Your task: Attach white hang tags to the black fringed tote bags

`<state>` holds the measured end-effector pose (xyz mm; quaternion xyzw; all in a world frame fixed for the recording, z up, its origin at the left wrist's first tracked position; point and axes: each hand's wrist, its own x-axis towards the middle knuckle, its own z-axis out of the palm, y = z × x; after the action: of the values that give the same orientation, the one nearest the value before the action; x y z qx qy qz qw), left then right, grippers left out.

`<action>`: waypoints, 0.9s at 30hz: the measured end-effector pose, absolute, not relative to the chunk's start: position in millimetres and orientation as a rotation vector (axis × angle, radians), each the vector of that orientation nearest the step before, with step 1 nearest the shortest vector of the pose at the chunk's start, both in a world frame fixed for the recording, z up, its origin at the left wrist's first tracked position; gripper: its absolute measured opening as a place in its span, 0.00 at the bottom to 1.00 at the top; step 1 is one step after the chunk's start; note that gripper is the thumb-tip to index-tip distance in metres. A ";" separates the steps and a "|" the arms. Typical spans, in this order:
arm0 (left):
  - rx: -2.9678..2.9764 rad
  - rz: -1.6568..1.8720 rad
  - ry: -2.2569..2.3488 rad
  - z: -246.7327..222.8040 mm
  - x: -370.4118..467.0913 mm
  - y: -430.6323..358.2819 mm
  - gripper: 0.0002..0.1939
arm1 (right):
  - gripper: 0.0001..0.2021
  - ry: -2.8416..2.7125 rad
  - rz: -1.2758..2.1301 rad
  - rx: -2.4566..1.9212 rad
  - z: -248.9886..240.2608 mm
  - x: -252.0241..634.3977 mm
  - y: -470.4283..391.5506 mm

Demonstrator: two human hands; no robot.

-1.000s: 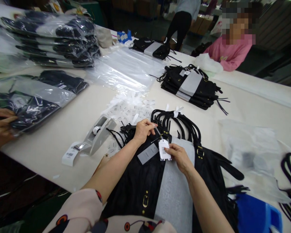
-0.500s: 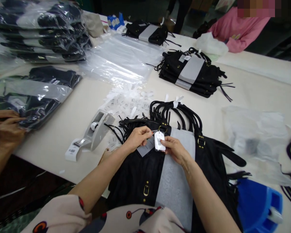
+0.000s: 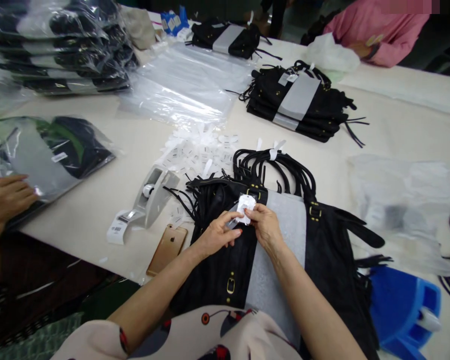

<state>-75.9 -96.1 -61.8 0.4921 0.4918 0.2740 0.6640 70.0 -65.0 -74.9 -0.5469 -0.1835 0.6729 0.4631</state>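
Note:
A black handbag [image 3: 333, 265] lies before me, with a grey paper band [image 3: 275, 265] around it and thin black handles [image 3: 294, 172] at its top. Over its upper part, my right hand [image 3: 266, 225] pinches a white hang tag [image 3: 246, 204] between thumb and fingers. My left hand [image 3: 220, 232] meets the same tag from the other side, its index finger on the lower left edge and the other fingers curled. A grey card behind the tag is mostly hidden by my fingers.
Left of the bag are a grey label dispenser [image 3: 155, 192], a gold phone [image 3: 167, 250] and loose white labels [image 3: 200, 152]. A blue tape dispenser [image 3: 405, 305] stands right. Beyond lie clear plastic bags [image 3: 187, 80] and stacked black bags [image 3: 322, 112]. A co-worker's hand [image 3: 9, 197] rests on a bagged item.
My left hand has come lower, its fingers now at the tag's edge. The phone has come into view beside my left forearm. At left, the co-worker's bagged item has shifted.

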 end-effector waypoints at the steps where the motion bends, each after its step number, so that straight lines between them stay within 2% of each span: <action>1: 1.104 0.616 1.110 -60.8 -74.7 -97.4 0.20 | 0.11 -0.460 1.625 -1.340 -75.4 68.4 -64.2; 8: 0.999 0.694 1.051 -61.2 -68.8 -104.5 0.29 | 0.11 -0.586 1.598 -1.357 -76.6 60.7 -58.6; 12: 0.946 0.808 1.135 -66.5 -74.0 -103.3 0.25 | 0.13 -1.109 1.587 -1.402 -70.8 64.4 -67.1; 17: 1.105 0.893 1.317 -57.1 -86.9 -89.1 0.19 | 0.11 -1.656 1.258 -1.564 -58.8 66.2 -82.4; 22: 1.501 0.633 1.523 -41.9 -114.2 -108.1 0.18 | 0.19 -1.728 0.916 -1.441 -38.4 81.7 -96.9; 27: 1.823 0.278 1.543 -47.6 -137.5 -172.2 0.21 | 0.16 -1.730 0.543 -1.688 -30.9 163.6 -131.4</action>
<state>-137.5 -172.2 -47.6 0.7073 0.5986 0.1077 0.3603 163.6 -131.4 -30.9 -0.6443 -0.6601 0.2074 0.3259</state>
